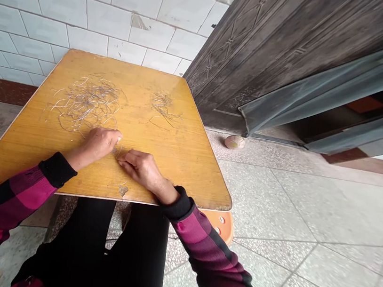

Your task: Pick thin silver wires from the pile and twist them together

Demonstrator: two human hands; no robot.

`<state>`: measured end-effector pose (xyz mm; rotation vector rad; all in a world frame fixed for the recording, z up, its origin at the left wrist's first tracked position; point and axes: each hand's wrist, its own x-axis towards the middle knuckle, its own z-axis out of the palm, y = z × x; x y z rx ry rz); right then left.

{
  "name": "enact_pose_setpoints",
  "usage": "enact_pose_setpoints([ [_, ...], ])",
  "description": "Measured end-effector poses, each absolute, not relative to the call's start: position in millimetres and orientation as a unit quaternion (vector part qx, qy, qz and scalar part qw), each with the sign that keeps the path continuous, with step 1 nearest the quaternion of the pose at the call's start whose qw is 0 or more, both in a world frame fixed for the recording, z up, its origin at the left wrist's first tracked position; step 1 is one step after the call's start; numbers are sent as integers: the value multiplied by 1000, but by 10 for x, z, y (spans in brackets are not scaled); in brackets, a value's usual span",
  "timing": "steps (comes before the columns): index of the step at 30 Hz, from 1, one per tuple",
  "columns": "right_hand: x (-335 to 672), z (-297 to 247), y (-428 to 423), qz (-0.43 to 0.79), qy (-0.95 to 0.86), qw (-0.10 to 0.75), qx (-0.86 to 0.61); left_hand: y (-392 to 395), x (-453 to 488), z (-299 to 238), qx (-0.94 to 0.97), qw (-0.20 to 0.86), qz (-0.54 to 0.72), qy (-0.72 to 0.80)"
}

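My right hand (141, 167) pinches a thin wire (119, 151) between thumb and forefinger, just above the front part of the wooden table (180, 170). Close by on the left, my left hand (100, 144) is closed with its fingertips pressed together; whether it also grips the wire I cannot make out. Beyond the left hand lies a large tangled heap of thin wires (90, 101). A smaller bunch of wires (163, 106) rests farther back to the right. One short loose piece of wire (120, 184) lies near the table's front edge.
A chipped spot (123, 191) marks the table's front edge. An orange stool (221, 223) stands under the right front corner. White wall tiles (129, 25) rise behind the table. To the right are a dark carved door (247, 51), a hanging curtain (291, 95) and a ball (234, 142) on the floor.
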<state>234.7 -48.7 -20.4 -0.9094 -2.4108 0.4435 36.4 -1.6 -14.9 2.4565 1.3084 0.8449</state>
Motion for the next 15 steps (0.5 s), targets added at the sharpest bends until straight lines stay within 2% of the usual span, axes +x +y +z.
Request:
enact_pose_setpoints([
  [4,2340,-197,-488,187,-877,285,-338,-36,390,-144,837,56,284,464],
  [10,2307,-189,-487,223,-854,291,-369,-48,417,-116,826,26,272,493],
  [15,2287,-165,-507,277,-798,335,-417,-45,412,-90,823,-6,267,502],
])
